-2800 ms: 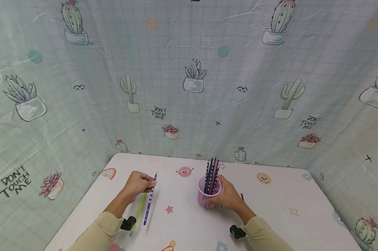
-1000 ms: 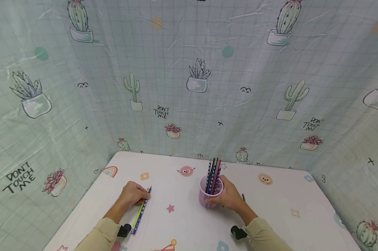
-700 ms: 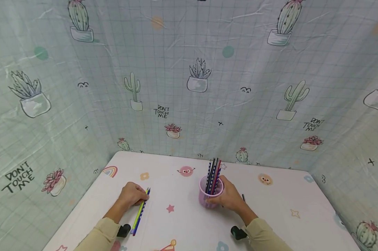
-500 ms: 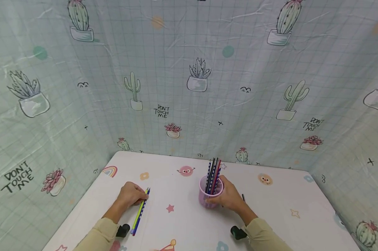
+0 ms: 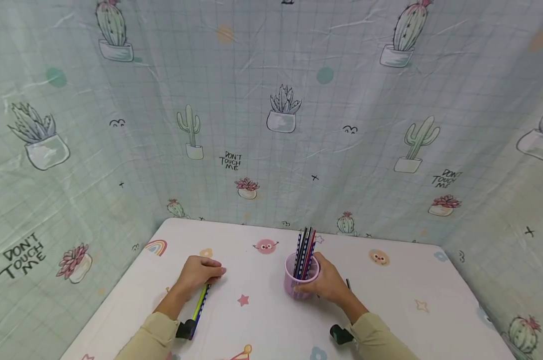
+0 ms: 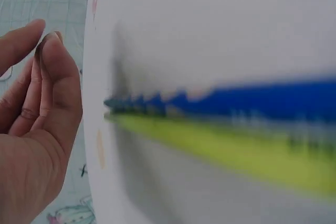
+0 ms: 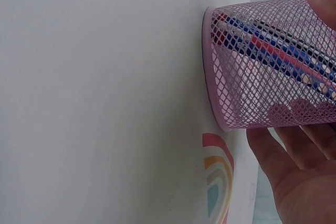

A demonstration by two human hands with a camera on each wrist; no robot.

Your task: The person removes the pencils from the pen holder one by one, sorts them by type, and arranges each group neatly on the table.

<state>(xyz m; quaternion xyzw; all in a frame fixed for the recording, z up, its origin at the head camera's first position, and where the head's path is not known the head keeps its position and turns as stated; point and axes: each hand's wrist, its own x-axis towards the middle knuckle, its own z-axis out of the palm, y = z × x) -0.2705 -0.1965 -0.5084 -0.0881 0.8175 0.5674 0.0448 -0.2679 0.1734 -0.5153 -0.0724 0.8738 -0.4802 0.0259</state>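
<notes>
A blue dotted pencil [image 5: 200, 311] and a yellow-green pencil [image 5: 197, 306] lie side by side on the table, left of centre. Over their far ends is my left hand [image 5: 200, 272]; in the left wrist view its thumb and fingertips stand slightly apart with nothing between them, and both pencils [image 6: 252, 100] are off to the side. My right hand [image 5: 327, 281] grips a pink mesh pencil cup [image 5: 294, 290] from its right side. Several pencils [image 5: 304, 255] stand in the cup, leaning together. Through the mesh of the cup [image 7: 247, 108], the right wrist view shows their lower ends.
A thin dark stick [image 5: 348, 284] pokes out behind my right forearm, the rest of it hidden. The white printed table [image 5: 262, 330] ends at a back edge against a cactus-print curtain [image 5: 271, 160], which also covers both sides.
My left hand laid the blue pencil alongside the yellow-green one, let go, and has moved slightly away and to the right. The right hand and cup stay in place.
</notes>
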